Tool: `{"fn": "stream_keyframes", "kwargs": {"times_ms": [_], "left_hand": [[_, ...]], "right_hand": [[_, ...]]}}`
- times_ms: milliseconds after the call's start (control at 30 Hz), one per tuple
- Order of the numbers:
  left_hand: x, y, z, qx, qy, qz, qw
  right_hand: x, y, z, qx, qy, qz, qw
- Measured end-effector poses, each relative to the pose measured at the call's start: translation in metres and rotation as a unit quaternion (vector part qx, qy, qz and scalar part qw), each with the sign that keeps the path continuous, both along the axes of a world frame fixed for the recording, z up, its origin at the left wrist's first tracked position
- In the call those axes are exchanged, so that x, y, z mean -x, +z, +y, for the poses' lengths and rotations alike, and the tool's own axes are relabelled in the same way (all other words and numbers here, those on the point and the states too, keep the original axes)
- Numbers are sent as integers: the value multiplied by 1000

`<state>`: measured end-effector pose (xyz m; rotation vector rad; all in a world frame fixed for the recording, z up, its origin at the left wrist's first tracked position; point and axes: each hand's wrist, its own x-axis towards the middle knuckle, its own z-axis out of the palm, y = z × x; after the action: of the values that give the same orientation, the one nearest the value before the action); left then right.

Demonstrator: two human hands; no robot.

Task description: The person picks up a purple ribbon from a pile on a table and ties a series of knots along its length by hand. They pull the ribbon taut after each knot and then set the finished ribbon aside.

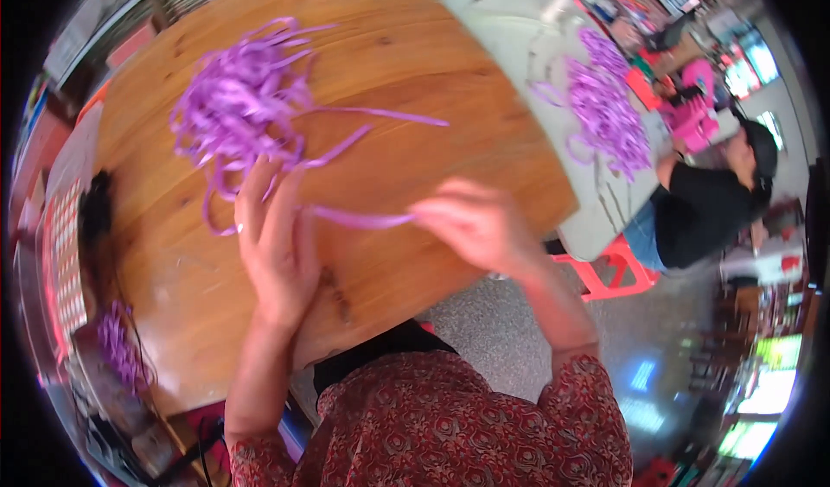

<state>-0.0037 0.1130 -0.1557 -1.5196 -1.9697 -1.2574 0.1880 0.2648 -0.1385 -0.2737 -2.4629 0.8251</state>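
Note:
A tangled heap of shiny purple ribbon [233, 98] lies on the wooden table [415, 63], some strands trailing to the right. My left hand [281, 245] is at the near edge of the heap, its fingers stretched out and slightly apart. One purple ribbon strand [363, 219] runs from beside the left thumb across to my right hand [475, 223]. The right fingers are pinched closed on that strand's right end. Where the strand passes behind the left hand, its course is hidden. The right hand is a little blurred.
At the right stands a pale table [493, 16] with another purple ribbon heap [605, 107]. A seated person in black [709, 210] is beside it, near a red stool [609, 271]. More purple ribbon [121, 349] hangs at the lower left, next to a dark cable.

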Motion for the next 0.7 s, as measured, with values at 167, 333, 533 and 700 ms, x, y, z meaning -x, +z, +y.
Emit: {"fn": "stream_keyframes", "kwargs": {"times_ms": [167, 333, 533, 700], "left_hand": [[-32, -13, -2, -30, -231, -593, 771], [-23, -12, -3, 14, -276, -716, 641], [-15, -13, -4, 29, -247, -624, 740], [-14, -11, -4, 43, -173, -521, 834]], "right_hand": [[33, -3, -22, -151, 72, 111, 980], [41, -6, -18, -180, 77, 132, 972], [41, -14, -8, -51, 60, 153, 985], [36, -6, 4, 116, 28, 119, 986]]}}
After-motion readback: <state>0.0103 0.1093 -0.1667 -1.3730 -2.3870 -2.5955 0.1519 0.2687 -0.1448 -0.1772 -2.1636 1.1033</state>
